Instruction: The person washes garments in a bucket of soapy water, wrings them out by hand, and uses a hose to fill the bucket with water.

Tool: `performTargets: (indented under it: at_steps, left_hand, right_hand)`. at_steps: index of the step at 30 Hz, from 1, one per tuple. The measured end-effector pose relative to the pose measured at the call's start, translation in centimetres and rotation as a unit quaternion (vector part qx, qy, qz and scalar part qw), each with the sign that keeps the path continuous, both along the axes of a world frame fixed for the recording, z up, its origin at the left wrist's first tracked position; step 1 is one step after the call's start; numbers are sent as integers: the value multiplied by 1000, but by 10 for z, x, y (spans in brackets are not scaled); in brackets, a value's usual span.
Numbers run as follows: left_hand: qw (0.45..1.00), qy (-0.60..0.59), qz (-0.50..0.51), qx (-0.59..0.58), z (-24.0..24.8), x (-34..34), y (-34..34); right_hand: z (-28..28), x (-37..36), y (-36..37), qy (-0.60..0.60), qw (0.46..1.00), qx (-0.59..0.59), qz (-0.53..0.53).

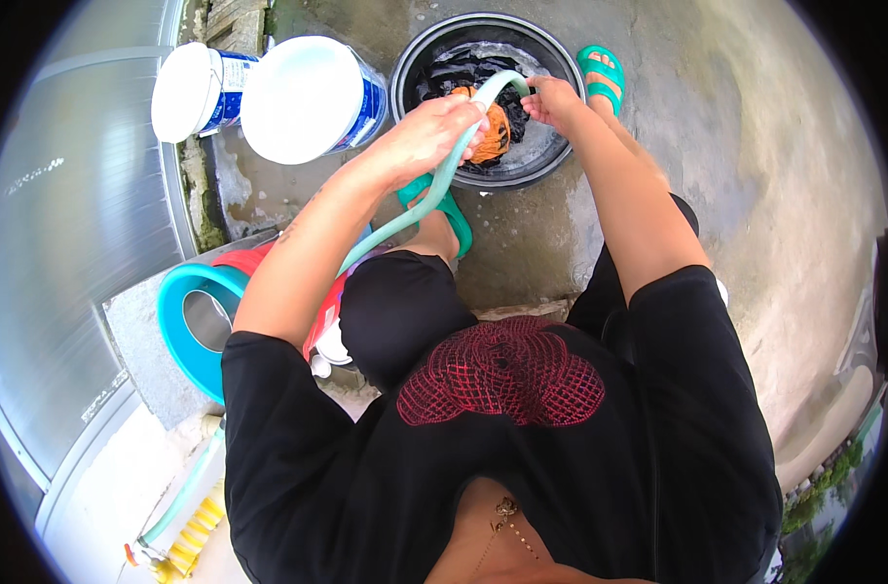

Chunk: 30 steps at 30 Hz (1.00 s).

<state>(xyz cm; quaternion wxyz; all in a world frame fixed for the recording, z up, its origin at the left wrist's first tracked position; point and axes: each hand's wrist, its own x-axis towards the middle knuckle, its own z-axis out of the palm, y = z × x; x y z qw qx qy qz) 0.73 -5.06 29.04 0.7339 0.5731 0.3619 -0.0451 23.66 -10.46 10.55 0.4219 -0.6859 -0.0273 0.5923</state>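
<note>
A pale green hose [412,216] rises from beside my left knee and bends over a round black tub [402,97]. My left hand [432,138] is wrapped round the hose at the tub's near left side. Over the tub's right part, my right hand [554,102] pinches the hose near its far end, which points down into the tub. In the tub lie wet black cloth [452,74] and a bunched orange piece with dark marks [495,133], partly behind my left hand. Whether water runs from the hose is hidden.
Two lidded buckets, one smaller [183,92] and one larger [300,100], stand left of the tub. A turquoise basin [174,331] sits by my left elbow. My feet in green sandals [603,73] flank the tub on wet concrete [522,238].
</note>
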Motion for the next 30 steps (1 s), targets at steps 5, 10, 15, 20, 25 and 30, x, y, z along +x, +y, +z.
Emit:
performTargets:
  at_steps: [5,10,15,20,25,30]
  left_hand:
    - [998,-32,61,-2,83,-24,0]
    - [999,-10,37,19,130,-35,-2]
    - [1000,-9,10,19,136,-41,0]
    - [998,9,43,44,101,-51,15]
    - [994,50,81,47,34,-48,34]
    - [986,106,112,62,-32,-30,31]
  right_hand:
    - [-39,-4,10,116,989,-11,-88]
    - [-55,0,21,196,975,35,-94]
    - [-77,15,27,184,970,45,-154]
    - [-64,-10,35,207,974,15,-92]
    - [-45,-15,28,110,992,-54,-11]
    - [-5,-23,35,225,968,26,110]
